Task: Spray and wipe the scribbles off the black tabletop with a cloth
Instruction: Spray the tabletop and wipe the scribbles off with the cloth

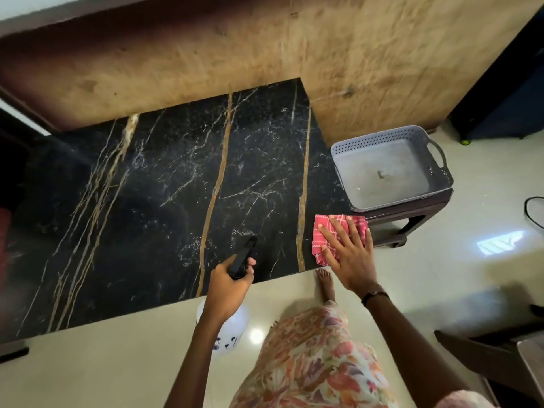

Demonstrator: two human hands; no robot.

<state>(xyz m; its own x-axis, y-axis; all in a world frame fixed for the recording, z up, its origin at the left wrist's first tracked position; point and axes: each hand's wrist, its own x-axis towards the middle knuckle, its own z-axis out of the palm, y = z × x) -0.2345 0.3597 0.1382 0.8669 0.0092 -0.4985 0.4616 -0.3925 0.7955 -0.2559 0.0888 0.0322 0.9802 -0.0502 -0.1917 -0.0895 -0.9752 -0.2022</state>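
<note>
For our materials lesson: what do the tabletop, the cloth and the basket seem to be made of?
Tabletop: probably polished black marble or a lookalike, with white and gold veins. Cloth: woven fabric, red with white checks, creased. Basket: likely grey moulded plastic, its walls perforated.

The cloth (326, 231) lay on the tabletop (164, 201) at its right near corner; right of the tabletop, a basket (391, 169) sat on a stool (412, 213).
</note>
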